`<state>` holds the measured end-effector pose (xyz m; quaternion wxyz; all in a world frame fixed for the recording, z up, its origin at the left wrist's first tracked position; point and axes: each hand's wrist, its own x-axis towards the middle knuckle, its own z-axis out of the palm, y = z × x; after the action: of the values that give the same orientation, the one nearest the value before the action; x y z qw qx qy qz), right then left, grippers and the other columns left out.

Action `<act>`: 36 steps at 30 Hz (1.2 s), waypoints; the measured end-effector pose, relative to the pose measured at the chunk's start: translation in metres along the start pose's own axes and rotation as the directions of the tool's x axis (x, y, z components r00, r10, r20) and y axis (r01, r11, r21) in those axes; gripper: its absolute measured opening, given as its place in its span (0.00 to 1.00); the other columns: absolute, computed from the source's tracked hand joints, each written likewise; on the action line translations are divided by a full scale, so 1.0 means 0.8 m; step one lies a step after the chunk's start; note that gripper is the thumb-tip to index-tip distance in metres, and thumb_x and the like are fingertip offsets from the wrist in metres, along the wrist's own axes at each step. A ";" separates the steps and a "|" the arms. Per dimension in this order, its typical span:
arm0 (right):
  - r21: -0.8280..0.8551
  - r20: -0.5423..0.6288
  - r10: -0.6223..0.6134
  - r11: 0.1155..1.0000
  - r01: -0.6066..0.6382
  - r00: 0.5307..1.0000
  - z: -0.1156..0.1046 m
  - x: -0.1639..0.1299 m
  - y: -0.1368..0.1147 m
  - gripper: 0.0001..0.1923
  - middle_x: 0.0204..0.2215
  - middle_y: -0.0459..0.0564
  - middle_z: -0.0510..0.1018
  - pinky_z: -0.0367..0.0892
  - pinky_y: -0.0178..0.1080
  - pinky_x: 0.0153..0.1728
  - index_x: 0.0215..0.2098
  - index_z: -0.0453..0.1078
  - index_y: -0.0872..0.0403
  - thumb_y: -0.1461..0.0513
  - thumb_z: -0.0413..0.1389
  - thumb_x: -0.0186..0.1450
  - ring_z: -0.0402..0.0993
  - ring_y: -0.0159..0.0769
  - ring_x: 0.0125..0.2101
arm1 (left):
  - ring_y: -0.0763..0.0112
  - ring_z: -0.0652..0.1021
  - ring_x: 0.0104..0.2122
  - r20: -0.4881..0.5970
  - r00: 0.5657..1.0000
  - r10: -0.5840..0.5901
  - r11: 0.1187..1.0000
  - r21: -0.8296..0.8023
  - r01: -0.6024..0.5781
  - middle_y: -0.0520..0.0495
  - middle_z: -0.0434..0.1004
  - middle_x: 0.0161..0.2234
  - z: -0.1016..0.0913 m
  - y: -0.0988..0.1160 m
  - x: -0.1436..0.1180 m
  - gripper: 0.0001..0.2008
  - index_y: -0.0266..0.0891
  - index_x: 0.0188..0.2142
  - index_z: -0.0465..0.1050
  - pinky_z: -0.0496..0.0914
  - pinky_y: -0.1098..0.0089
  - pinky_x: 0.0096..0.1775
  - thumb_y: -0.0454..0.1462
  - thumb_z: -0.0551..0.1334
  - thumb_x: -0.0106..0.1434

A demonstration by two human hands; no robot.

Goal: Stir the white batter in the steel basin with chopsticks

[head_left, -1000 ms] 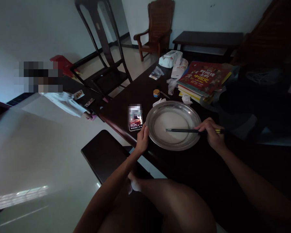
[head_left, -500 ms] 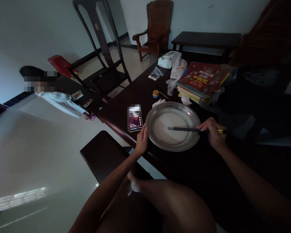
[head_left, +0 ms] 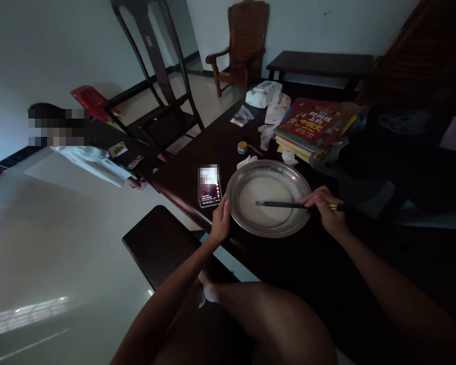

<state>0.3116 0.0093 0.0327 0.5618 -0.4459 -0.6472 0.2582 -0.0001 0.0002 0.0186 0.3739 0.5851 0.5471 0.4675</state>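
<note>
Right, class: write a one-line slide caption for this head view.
Left hand steadies a metal pan while right hand holds chopsticks over it.

We see a dim, underexposed room; the dark table swallows detail. Daylight falls from left of the table, leaving a bright patch on the floor and sheen on the metal plate. Edges bend with wide-angle distortion.

One metal plate, one pair of chopsticks, one phone, two chairs, one book stack
</note>
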 end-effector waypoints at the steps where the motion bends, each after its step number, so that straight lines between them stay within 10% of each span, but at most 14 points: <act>1: -0.012 -0.008 0.002 1.000 -0.002 1.000 0.000 0.000 0.000 0.21 0.25 0.46 0.83 0.67 0.47 0.40 0.23 0.77 0.47 0.50 0.54 0.71 0.75 0.41 0.33 | 0.54 0.76 0.59 -0.001 1.000 0.000 1.000 0.002 0.000 0.39 0.78 0.58 0.000 0.000 0.000 0.38 0.37 0.60 0.72 0.69 0.57 0.62 0.63 0.47 0.70; 36: 0.016 -0.001 0.017 1.000 -0.017 1.000 -0.004 -0.006 0.000 0.22 0.25 0.46 0.83 0.68 0.49 0.39 0.22 0.76 0.46 0.48 0.53 0.71 0.75 0.42 0.32 | 0.54 0.76 0.61 -0.019 0.999 -0.034 0.999 0.004 0.034 0.40 0.78 0.59 0.001 0.004 -0.009 0.35 0.37 0.61 0.71 0.68 0.56 0.63 0.60 0.49 0.71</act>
<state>0.3144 0.0046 0.0306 0.5634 -0.4470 -0.6411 0.2679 0.0022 -0.0073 0.0203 0.3754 0.5721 0.5616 0.4652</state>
